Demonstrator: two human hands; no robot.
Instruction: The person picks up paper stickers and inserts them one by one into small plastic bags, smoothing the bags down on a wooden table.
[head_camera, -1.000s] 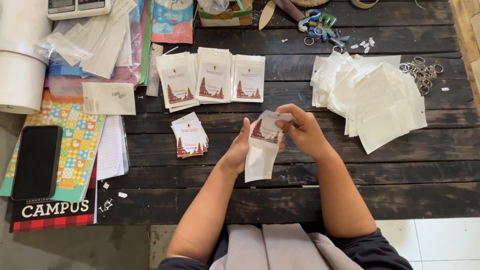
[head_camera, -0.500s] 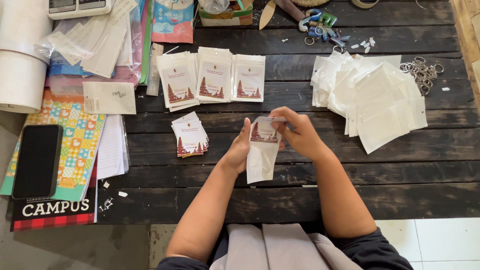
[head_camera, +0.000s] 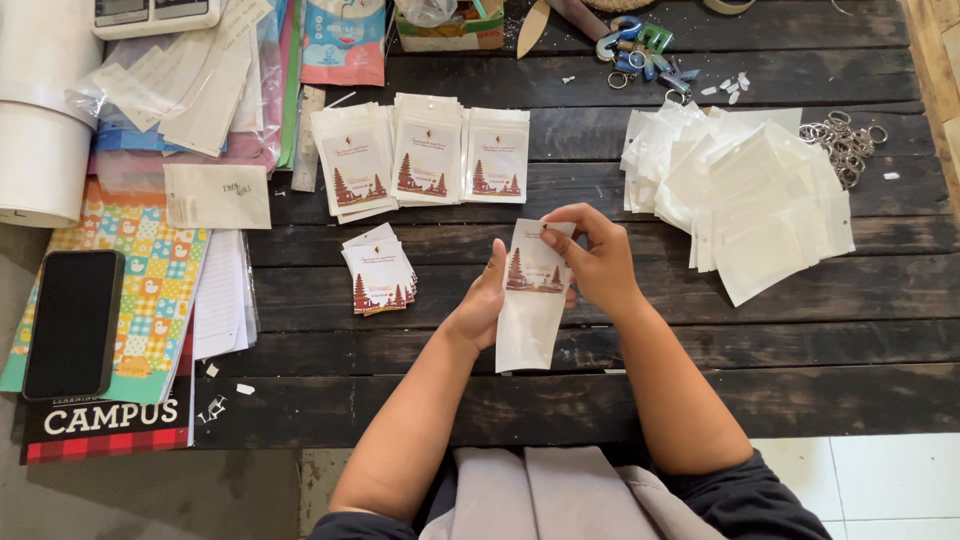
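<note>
The dark plank worktop (head_camera: 700, 330) carries a heap of empty white pouches (head_camera: 745, 195) at the right and three filled stacks (head_camera: 425, 155) ahead. Above its middle, the left hand (head_camera: 485, 305) supports a white pouch (head_camera: 530, 300); the right hand (head_camera: 590, 255) pinches a printed card (head_camera: 537, 262) at its mouth. The card may bend if it is pushed crooked.

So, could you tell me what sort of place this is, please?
Probably a small craft packing table: the hands hold a pouch with a printed card, beside filled pouches, empty pouches and key rings.
</note>
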